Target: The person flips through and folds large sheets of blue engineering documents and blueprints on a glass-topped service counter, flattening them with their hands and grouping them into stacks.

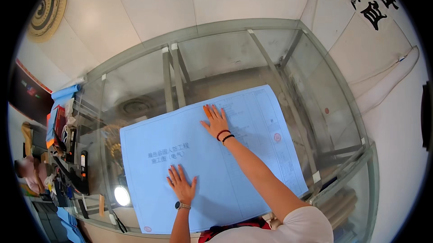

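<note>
A large light-blue printed drawing sheet [212,171] lies spread over a glass-topped table, with dark lettering on its left part and red round stamps. My left hand [182,189] rests flat on the sheet's lower middle, fingers apart, below the lettering; a watch [182,205] is on that wrist. Farther up and to the right, my right hand [216,122] presses flat near the sheet's far edge, fingers stretched. Something orange [207,111] shows along its index finger; whether it is worn or held there I cannot make out. Dark bead bracelets [224,135] circle the right wrist.
The glass table [225,78] has a grey-green metal frame. Along its left side are a rolled blue sheet [66,92], a black tool with an orange label [84,162], scissors [120,223] and other clutter. Another person [34,173] is at the far left. Walls border the back and right.
</note>
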A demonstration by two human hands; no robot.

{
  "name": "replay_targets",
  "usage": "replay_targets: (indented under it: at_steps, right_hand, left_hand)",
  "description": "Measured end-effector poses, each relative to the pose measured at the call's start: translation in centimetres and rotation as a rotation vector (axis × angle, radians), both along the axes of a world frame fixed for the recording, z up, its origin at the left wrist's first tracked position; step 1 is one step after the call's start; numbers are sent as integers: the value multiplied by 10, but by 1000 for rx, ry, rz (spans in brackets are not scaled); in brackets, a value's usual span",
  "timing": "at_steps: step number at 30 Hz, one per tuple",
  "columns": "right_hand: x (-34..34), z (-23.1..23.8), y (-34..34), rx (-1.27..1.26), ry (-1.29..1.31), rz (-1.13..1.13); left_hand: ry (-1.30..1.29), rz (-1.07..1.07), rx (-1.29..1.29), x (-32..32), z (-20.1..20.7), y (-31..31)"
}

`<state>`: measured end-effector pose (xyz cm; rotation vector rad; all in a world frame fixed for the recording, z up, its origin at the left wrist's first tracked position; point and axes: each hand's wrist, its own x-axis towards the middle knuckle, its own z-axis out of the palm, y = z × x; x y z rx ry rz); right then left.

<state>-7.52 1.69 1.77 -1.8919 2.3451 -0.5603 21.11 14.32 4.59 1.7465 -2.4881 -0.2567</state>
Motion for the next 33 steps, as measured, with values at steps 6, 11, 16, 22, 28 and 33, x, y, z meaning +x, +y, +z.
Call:
replay_targets:
  at_steps: [6, 11, 16, 22, 28, 33]
  right_hand:
    - [-12, 1, 4, -49, -8, -54]
    - [-56, -5, 22, -15, 3, -128]
    - [-116, -8, 54, 10, -21, -217]
    - [-174, -11, 86, 71, -5, -353]
    - [-210, -10, 104, 95, 2, -485]
    - [-218, -2, 140, 58, 35, -526]
  left_hand:
    - [-19, -21, -21, 0, -3, -2]
    - [-29, -19, -35, -3, -3, -3]
    - [-36, -16, -48, -4, -4, -4]
    - [-30, -3, -48, 1, -5, -2]
    - [-6, 27, -30, 1, -1, -2]
    - [84, -14, -35, -5, 1, 0]
